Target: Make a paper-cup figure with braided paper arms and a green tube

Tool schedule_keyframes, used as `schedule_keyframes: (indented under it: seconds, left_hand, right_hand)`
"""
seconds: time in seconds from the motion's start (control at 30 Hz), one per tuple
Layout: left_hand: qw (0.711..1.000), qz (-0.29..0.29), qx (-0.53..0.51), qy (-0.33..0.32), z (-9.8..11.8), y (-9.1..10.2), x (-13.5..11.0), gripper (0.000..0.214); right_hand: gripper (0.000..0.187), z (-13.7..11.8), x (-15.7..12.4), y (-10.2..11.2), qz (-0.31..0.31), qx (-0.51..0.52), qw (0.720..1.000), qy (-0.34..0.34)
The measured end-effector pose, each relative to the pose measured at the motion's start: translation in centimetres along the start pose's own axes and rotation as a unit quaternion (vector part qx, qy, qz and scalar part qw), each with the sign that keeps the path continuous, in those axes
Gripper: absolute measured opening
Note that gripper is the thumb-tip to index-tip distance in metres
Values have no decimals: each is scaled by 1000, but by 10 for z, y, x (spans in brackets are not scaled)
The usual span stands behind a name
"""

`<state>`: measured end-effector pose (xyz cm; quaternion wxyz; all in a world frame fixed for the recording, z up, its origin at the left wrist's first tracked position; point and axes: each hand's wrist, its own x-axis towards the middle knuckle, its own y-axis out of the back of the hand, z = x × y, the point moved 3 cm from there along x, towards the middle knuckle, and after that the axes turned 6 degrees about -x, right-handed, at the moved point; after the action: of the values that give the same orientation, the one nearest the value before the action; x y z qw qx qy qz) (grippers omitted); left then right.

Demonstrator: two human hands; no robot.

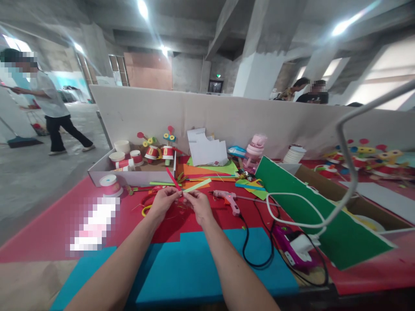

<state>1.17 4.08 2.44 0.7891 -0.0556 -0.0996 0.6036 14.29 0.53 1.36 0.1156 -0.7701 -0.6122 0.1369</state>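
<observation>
Both my hands meet over the red table cover (48,224). My left hand (164,202) pinches the lower end of a red paper strip (172,178) that slants up and left. My right hand (198,204) pinches the end of a light green paper strip (197,185) that points up and right. The two strips cross between my fingertips. A pink glue gun (229,199) lies just right of my right hand, its black cord (246,242) trailing toward me. Yellow-handled scissors (146,210) lie left of my left hand.
A low cardboard box (129,176) at the back left holds paper-cup figures. Coloured sheets (210,169), a pink bottle (254,151), a green board (311,216), a blue foam sheet (194,263) and a white cable (343,172) surround me. A person (48,103) walks at far left; others sit behind the partition (227,112).
</observation>
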Motion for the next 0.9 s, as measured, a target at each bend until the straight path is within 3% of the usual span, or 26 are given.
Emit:
schedule_keyframes:
  seconds: [0.27,0.4,0.7,0.9]
  left_hand:
    - [999,-32,1,-2,0,-3,0,31]
    - [1000,-16,7,-7,0,-2,0,30]
    - [1000,13,-16,20,1,8,4,29]
    - [998,-19,-48,36,3,6,3,28]
  right_hand:
    - [32,2,1,-2,9,54,998,-2]
    - [31,4,3,-1,10,39,999,12]
    - [29,-20,15,31,102,71,989,82]
    - [26,-27,14,43,155,169,968,103]
